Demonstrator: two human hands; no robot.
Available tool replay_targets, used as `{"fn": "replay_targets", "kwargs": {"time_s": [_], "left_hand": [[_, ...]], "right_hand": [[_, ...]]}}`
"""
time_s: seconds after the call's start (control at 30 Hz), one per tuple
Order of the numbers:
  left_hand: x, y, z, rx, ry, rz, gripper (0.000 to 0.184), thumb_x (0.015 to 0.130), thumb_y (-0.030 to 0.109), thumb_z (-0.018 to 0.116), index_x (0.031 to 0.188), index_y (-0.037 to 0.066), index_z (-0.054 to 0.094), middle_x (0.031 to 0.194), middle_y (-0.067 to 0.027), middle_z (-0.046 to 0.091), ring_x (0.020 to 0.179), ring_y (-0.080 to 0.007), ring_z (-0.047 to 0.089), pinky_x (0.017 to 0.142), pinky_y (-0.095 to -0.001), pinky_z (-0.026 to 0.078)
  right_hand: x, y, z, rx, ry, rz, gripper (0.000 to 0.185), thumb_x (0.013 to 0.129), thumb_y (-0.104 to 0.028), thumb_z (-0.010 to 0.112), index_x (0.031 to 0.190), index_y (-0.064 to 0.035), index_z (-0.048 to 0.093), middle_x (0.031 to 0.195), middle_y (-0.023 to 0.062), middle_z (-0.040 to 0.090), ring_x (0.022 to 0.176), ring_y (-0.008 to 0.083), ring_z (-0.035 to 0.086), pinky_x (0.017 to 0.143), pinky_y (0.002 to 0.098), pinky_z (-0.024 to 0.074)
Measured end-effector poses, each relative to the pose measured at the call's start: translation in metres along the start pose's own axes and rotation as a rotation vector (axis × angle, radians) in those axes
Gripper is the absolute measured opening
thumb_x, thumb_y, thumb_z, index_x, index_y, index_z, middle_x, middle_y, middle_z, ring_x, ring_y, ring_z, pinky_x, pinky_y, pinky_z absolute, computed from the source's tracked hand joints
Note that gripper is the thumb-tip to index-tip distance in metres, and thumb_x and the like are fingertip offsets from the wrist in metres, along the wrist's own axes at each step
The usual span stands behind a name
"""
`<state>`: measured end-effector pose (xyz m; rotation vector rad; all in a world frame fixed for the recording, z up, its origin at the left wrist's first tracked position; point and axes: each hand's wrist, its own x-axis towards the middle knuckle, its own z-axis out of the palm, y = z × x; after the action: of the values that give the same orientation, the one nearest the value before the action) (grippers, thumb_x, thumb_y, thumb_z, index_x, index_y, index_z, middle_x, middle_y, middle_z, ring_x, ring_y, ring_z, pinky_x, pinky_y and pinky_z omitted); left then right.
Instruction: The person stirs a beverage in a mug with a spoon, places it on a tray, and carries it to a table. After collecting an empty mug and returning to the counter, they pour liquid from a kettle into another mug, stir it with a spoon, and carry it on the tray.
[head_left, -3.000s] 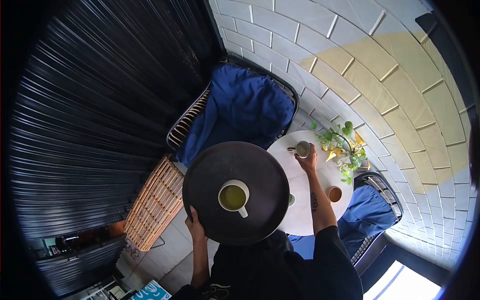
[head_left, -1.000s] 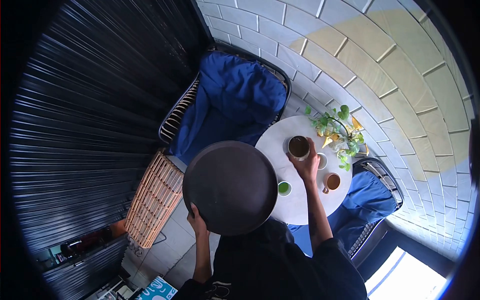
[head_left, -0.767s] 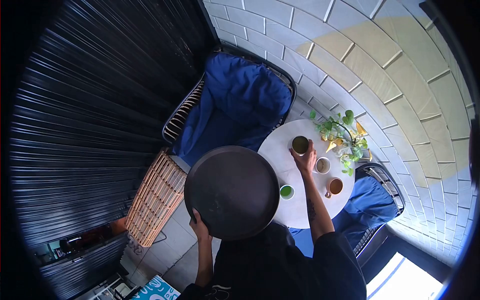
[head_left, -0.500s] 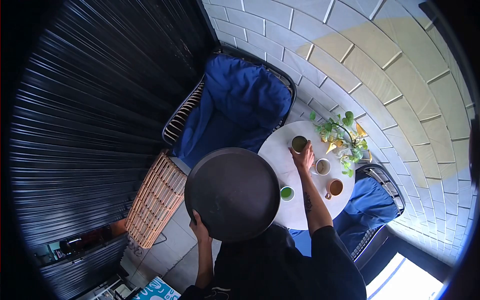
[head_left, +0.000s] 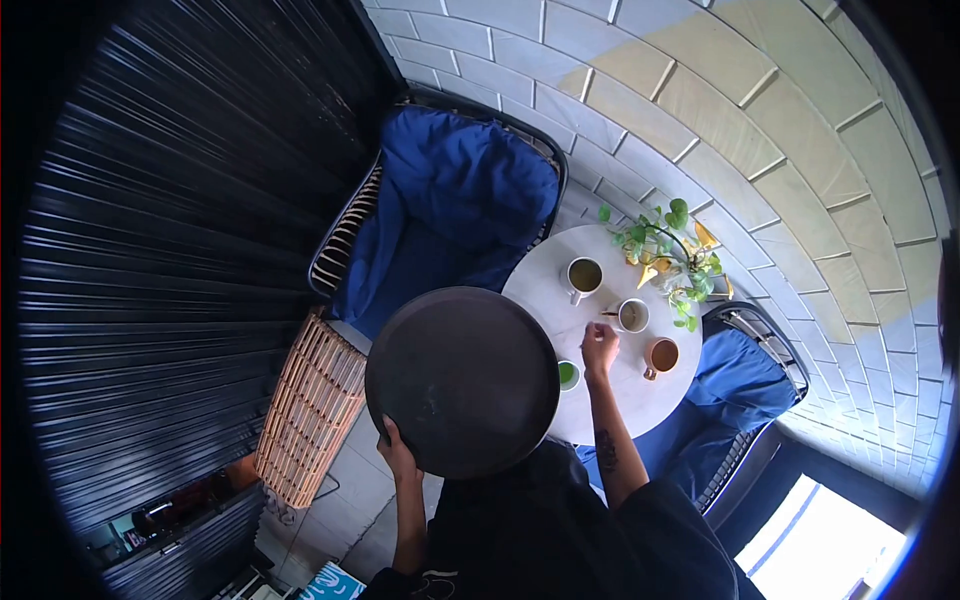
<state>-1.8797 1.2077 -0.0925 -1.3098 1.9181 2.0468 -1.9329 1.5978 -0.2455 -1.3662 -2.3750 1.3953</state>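
1. Head view: one round tray [head_left: 462,383] is gripped by the left hand [head_left: 398,455], its thumb laid over the rim; the other left fingers are hidden beneath it, so their spread cannot be told.
2. Beyond the tray, the right hand [head_left: 600,350] is held over the round table [head_left: 620,405]. Its fingers are curled in and bunched together; whether anything small is pinched cannot be made out.
3. Four cups are counted around the right fingers. To their lower left, the green-drink cup [head_left: 568,375] is partly covered by the tray's rim. Just beyond them, the middle white cup [head_left: 633,316] is seen with a thin dark piece at its side, too small to identify. To their right, the brown cup [head_left: 661,355] is placed. Farther past the fingertips, the far white cup [head_left: 584,275] is filled with a dark greenish drink.
4. One leafy plant [head_left: 680,255] is set at the table's far edge, beyond the right fingers; its container is hard to make out.
5. Two chairs are counted: the upper chair [head_left: 460,190], up and left of those fingers, is partly overlapped by the tray; the right-hand chair [head_left: 740,395] is partly hidden by the table.
6. Behind the plant, the brick wall [head_left: 780,190] is cut off by the dark lens border.
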Motion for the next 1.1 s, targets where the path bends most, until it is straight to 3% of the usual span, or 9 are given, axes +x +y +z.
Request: {"fn": "replay_targets", "kwargs": {"time_s": [0.03,0.07,0.13,0.3,0.4,0.53,0.57,0.8,1.1], "left_hand": [[0.001,0.000,0.002,0.005,0.002,0.001,0.069,0.103,0.048,0.057,0.138,-0.011,0.049,0.130,-0.0203,0.061,0.114,-0.0311,0.064,0.097,-0.0402,0.055],[0.001,0.000,0.003,0.009,0.004,0.003,0.070,0.103,0.048,0.057,0.137,-0.013,0.050,0.130,-0.0216,0.062,0.115,-0.0312,0.063,0.098,-0.0396,0.053],[0.000,0.001,0.009,0.014,-0.004,0.009,0.071,0.103,0.048,0.057,0.138,-0.013,0.049,0.131,-0.0219,0.062,0.116,-0.0313,0.063,0.099,-0.0396,0.053],[-0.002,0.003,0.013,0.041,-0.039,0.010,0.070,0.104,0.048,0.055,0.139,-0.012,0.049,0.132,-0.0223,0.061,0.117,-0.0316,0.063,0.100,-0.0394,0.051],[-0.004,0.004,0.013,0.052,-0.038,0.013,0.069,0.104,0.048,0.054,0.139,-0.012,0.049,0.133,-0.0219,0.061,0.117,-0.0316,0.063,0.100,-0.0393,0.051],[-0.001,0.001,0.012,0.037,-0.036,0.013,0.067,0.104,0.047,0.055,0.138,-0.011,0.051,0.132,-0.0213,0.062,0.116,-0.0307,0.064,0.099,-0.0383,0.052],[-0.001,0.000,0.013,0.017,-0.039,0.001,0.067,0.104,0.047,0.055,0.138,-0.011,0.051,0.132,-0.0210,0.062,0.115,-0.0303,0.064,0.099,-0.0380,0.052],[0.002,-0.005,0.020,0.017,-0.126,0.032,0.067,0.104,0.047,0.056,0.136,-0.011,0.053,0.130,-0.0201,0.063,0.114,-0.0293,0.064,0.097,-0.0378,0.053],[0.027,0.000,0.019,0.111,-0.315,0.047,0.071,0.103,0.049,0.057,0.146,-0.006,0.044,0.139,-0.0189,0.056,0.123,-0.0309,0.059,0.103,-0.0408,0.051]], "right_hand": [[-0.003,0.003,-0.004,0.307,-0.088,0.244,0.054,0.094,-0.023,0.071,0.138,0.0015,0.051,0.095,0.0186,0.068,0.067,0.0255,0.071,0.060,0.0363,0.0564],[-0.006,0.006,-0.007,0.307,-0.083,0.244,0.054,0.094,-0.023,0.071,0.138,0.0015,0.051,0.095,0.0186,0.068,0.067,0.0255,0.071,0.060,0.0363,0.0564],[-0.013,0.005,-0.008,0.624,-0.093,0.215,0.050,0.100,-0.016,0.063,0.145,-0.0019,0.045,0.098,0.0161,0.066,0.058,0.0195,0.066,0.052,0.0289,0.0524],[-0.009,-0.011,-0.015,1.005,-0.191,0.306,0.056,0.101,-0.024,0.061,0.152,-0.0134,0.040,0.114,0.0163,0.060,0.082,0.0254,0.068,0.069,0.0359,0.0556],[0.000,-0.015,-0.010,1.191,-0.240,0.406,0.051,0.099,-0.030,0.064,0.146,-0.0191,0.046,0.099,0.0086,0.061,0.081,0.0248,0.065,0.070,0.0373,0.0549],[0.010,-0.009,-0.009,1.158,-0.212,0.429,0.036,0.100,-0.038,0.063,0.128,-0.0176,0.054,0.090,0.0056,0.059,0.082,0.0237,0.064,0.072,0.0382,0.0544],[0.010,-0.005,-0.006,1.145,-0.156,0.422,0.028,0.103,-0.038,0.060,0.118,-0.0150,0.056,0.083,0.0044,0.057,0.075,0.0229,0.064,0.068,0.0368,0.0555],[-0.007,0.028,-0.012,0.808,0.120,0.352,0.032,0.107,-0.033,0.053,0.111,-0.0013,0.052,0.080,0.0081,0.056,0.061,0.0203,0.065,0.057,0.0339,0.0574],[-0.097,-0.007,-0.087,0.567,0.040,0.081,0.035,0.108,-0.033,0.051,0.092,-0.0035,0.058,0.064,0.0024,0.054,0.057,0.0133,0.061,0.052,0.0277,0.0493]]}}
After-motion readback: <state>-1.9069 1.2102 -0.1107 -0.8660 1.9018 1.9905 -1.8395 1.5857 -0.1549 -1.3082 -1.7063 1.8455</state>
